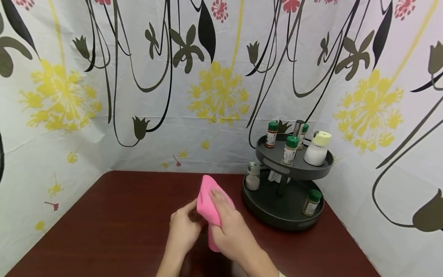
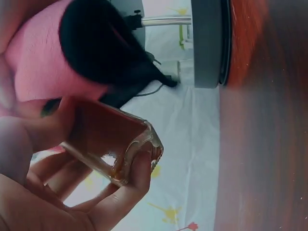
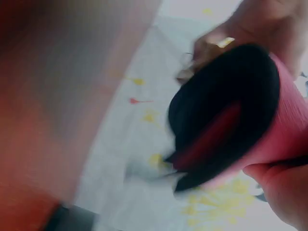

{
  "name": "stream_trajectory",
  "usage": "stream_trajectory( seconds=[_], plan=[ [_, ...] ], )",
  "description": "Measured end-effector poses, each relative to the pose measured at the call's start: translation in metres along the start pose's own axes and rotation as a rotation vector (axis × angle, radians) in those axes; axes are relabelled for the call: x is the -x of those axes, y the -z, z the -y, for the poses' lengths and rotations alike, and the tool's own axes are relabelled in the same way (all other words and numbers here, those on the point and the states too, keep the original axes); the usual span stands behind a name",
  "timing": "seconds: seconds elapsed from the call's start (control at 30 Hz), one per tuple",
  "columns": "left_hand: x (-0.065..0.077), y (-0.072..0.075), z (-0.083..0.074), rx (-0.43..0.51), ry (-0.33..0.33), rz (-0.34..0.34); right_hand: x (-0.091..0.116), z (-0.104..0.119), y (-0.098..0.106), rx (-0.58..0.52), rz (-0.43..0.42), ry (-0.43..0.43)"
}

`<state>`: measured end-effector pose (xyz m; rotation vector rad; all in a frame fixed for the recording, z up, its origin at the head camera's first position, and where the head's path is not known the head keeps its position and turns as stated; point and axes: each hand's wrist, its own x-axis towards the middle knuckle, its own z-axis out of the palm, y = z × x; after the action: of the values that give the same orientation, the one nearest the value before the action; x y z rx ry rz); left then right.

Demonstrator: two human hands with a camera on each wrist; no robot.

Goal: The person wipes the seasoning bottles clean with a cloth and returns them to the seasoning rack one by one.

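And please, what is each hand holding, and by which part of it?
Left hand: the jar, by side and base. Right hand: the cloth, by its middle.

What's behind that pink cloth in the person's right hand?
The left wrist view shows a glass jar there, held in the left hand. Its base shows; that hand and the pink cloth mostly cover the other end.

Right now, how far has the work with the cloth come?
Done, it seems: jars standing on the rack; whether wiped is unclear. In hand: the left hand holds a glass jar, the right hand a pink cloth. Remaining, probably: wiping and shelving that jar.
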<state>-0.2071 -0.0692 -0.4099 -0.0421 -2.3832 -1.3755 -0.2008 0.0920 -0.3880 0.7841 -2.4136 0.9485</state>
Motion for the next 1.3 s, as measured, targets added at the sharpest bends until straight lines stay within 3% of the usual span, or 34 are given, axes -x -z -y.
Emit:
stream_trajectory(
  seconds=[0.1, 0.17, 0.3, 0.37, 0.47, 0.57, 0.7, 0.83, 0.97, 1.07, 1.13, 1.2, 1.3],
  plan=[
    [0.003, 0.002, -0.004, -0.024, -0.051, 0.015, -0.013, 0.005, 0.009, 0.022, 0.023, 0.002],
    [0.004, 0.002, -0.006, 0.002, -0.059, 0.033, -0.025, 0.001, 0.013, -0.04, 0.062, -0.029],
    [0.003, 0.003, -0.004, 0.171, -0.011, 0.057, -0.035, -0.014, 0.012, -0.221, 0.113, -0.094],
    [0.002, 0.003, -0.003, 0.257, 0.025, 0.056, -0.031, -0.017, 0.01, -0.243, 0.118, -0.099],
    [0.0, 0.003, -0.001, 0.235, 0.035, 0.025, -0.018, -0.012, 0.008, -0.136, 0.094, -0.057],
    [0.0, 0.003, 0.0, 0.137, -0.011, -0.008, -0.011, 0.0, 0.009, 0.021, 0.099, 0.032],
    [0.001, 0.001, 0.0, 0.059, -0.068, -0.039, -0.021, 0.007, 0.01, 0.093, 0.125, 0.14],
    [0.003, 0.0, 0.001, 0.13, -0.014, -0.017, -0.039, -0.002, 0.008, -0.054, 0.158, 0.048],
    [0.002, 0.0, 0.002, 0.171, 0.046, -0.009, -0.039, -0.013, 0.007, -0.235, 0.176, -0.066],
    [0.0, 0.0, 0.002, 0.163, 0.042, -0.023, -0.026, -0.013, 0.009, -0.161, 0.139, -0.065],
    [-0.001, 0.001, 0.002, 0.154, 0.024, -0.035, -0.015, -0.007, 0.011, -0.029, 0.128, -0.039],
    [-0.001, 0.0, 0.001, 0.112, -0.024, -0.049, -0.009, 0.002, 0.014, 0.117, 0.128, 0.02],
    [0.001, -0.002, -0.001, 0.023, -0.104, -0.074, -0.012, 0.013, 0.017, 0.252, 0.148, 0.139]
  ],
)
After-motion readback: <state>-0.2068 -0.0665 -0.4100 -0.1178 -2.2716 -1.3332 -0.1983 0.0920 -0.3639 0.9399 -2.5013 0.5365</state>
